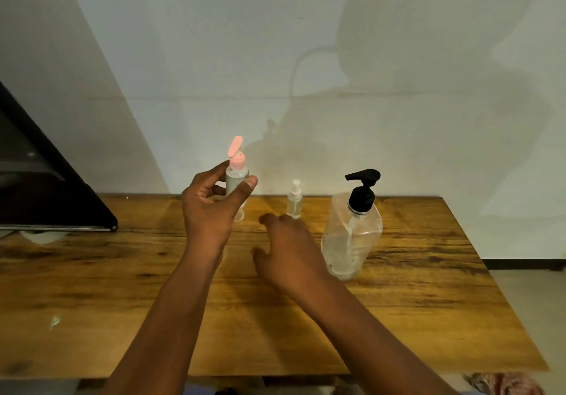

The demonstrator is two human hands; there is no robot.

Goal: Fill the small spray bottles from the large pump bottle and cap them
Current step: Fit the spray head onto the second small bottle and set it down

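Note:
My left hand holds a small clear bottle upright above the table, thumb and fingers curled round its body. Its pink flip cap stands open. My right hand hovers low over the wooden table with relaxed fingers, holding nothing. Just beyond its fingertips stands a small clear spray bottle with a white sprayer top. The large clear pump bottle with a black pump head stands to the right of my right hand, apart from it.
A dark monitor leans over the table's back left corner. A white wall rises right behind the table. The table's right edge drops to the floor. Something small and clear sits on the table behind my left hand.

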